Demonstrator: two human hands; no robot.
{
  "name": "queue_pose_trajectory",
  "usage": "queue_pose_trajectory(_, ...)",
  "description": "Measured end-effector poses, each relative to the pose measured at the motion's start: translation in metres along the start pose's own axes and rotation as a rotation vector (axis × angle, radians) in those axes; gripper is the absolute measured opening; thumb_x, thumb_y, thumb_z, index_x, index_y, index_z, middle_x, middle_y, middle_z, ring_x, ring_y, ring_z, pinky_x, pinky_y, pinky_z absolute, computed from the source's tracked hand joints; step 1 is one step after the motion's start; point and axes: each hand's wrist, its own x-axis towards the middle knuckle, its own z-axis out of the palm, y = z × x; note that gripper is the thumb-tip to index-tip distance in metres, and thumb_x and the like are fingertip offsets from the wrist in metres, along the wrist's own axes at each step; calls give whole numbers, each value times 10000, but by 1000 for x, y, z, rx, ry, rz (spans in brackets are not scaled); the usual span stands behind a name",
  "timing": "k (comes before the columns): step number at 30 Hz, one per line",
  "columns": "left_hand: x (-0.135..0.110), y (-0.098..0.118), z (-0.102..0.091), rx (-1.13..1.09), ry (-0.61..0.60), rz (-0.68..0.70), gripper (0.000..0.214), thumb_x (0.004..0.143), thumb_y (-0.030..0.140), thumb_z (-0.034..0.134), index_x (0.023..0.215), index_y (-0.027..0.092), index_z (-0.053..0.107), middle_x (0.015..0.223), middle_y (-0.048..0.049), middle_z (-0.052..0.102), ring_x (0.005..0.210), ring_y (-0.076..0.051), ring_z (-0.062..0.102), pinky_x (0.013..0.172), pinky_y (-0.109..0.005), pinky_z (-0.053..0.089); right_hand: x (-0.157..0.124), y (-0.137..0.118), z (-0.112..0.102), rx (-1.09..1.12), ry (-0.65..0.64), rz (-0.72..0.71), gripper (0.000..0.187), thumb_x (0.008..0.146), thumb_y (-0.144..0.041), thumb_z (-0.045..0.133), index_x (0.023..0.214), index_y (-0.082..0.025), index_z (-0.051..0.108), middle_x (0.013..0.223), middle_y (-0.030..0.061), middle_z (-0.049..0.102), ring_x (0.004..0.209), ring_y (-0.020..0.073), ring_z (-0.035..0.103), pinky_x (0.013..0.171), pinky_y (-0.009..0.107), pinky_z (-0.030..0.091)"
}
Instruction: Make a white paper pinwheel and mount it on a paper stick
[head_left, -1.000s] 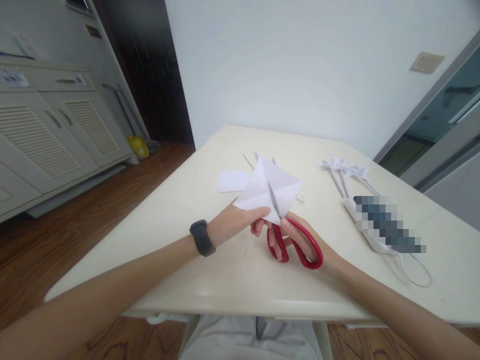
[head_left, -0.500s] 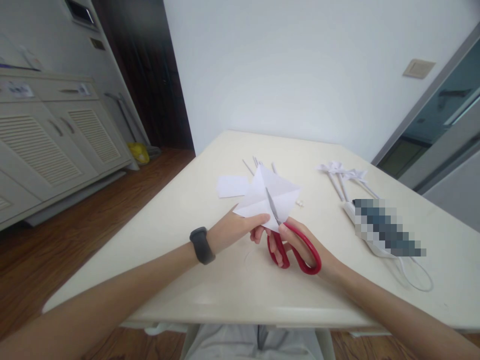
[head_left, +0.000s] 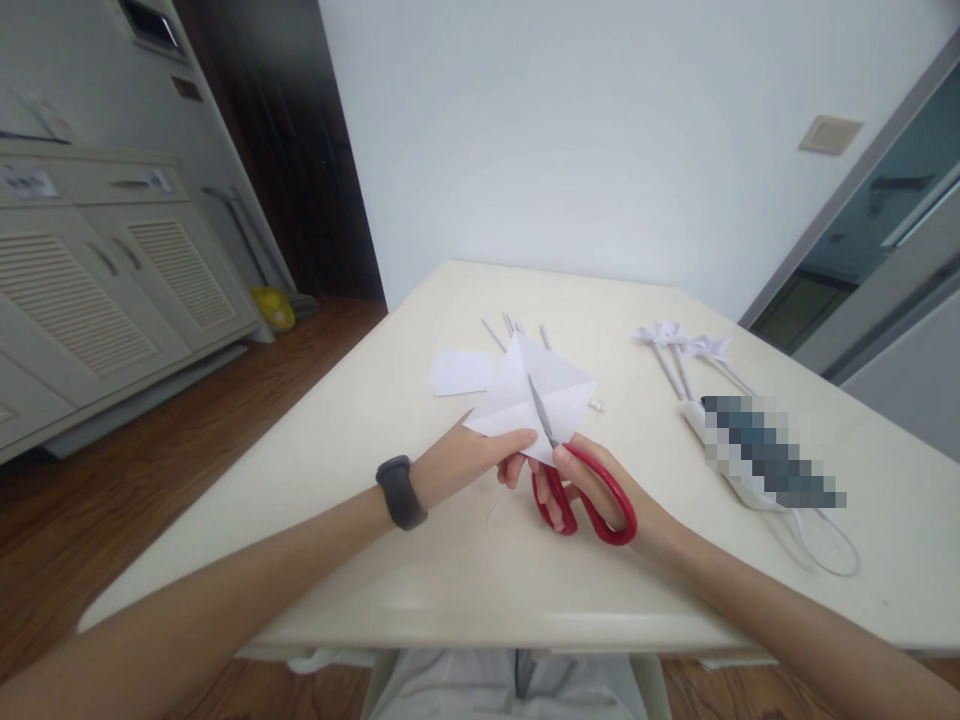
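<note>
My left hand [head_left: 491, 452] pinches the lower left part of a creased white sheet of paper [head_left: 510, 395], thumb on top. In my right hand [head_left: 589, 478] is a pair of scissors with red handles [head_left: 615, 515], the thumb and fingers through the loops. One metal blade lies over the paper and points away from me toward its middle; the other blade is hidden beneath. The paper is held above the table, and its upper corner points toward the wall. Fingers of both hands come close together under its near edge.
White paper pieces [head_left: 459, 373] lie left of the held sheet, with several thin sticks [head_left: 493, 332] behind it. Small white bits [head_left: 596, 405] are to its right. White paper flowers on stems [head_left: 667, 335] and a blurred-out object with a cord [head_left: 765, 450] lie on the table's [head_left: 337, 590] right side.
The scissor handles have drawn slightly closer together, and the blade sits a little differently on the paper. The whole view has shifted slightly; both hands keep their holds.
</note>
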Motion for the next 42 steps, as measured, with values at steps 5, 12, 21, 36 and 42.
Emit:
queue_pose_trajectory(5, 1, -1, 0, -2, -3, 2, 435, 850, 386, 389, 480, 175, 479, 522, 7, 522, 700, -161, 583, 762, -249, 439, 0, 0, -1, 11, 2, -5, 201, 894, -322, 431, 955, -155, 524, 638, -14, 535, 434, 84, 472, 392, 200, 394)
queue_pose_trajectory(12, 1, 0, -1, -11, -15, -2, 428, 840, 390, 398, 481, 172, 481, 510, 11, 522, 695, -164, 586, 749, -256, 442, 1, 3, -2, 12, -4, -15, 170, 898, -290, 430, 938, -161, 534, 579, -39, 479, 422, 84, 472, 387, 197, 386)
queue_pose_trajectory(21, 1, -2, 1, -53, -1, 21, 414, 845, 362, 412, 487, 169, 490, 504, 14, 517, 691, -165, 586, 746, -260, 439, 1, 2, -2, 9, -4, -18, 163, 904, -278, 418, 953, -165, 524, 615, -33, 494, 429, 80, 477, 394, 201, 388)
queue_pose_trajectory(36, 4, 3, -12, -421, 350, 219, 300, 821, 254, 472, 534, 166, 463, 478, 39, 434, 473, -96, 421, 538, -250, 366, 0, 0, -3, 32, -102, 47, 260, 911, -391, 386, 1031, -185, 490, 685, -5, 545, 503, 96, 511, 483, 248, 413)
queue_pose_trajectory(42, 8, 8, -27, -683, 454, 279, 295, 748, 176, 414, 496, 171, 262, 468, 54, 238, 419, -67, 317, 442, -221, 286, -3, 2, -10, 151, -157, 144, 294, 915, -373, 371, 1016, -151, 535, 686, 26, 598, 492, 112, 535, 483, 255, 428)
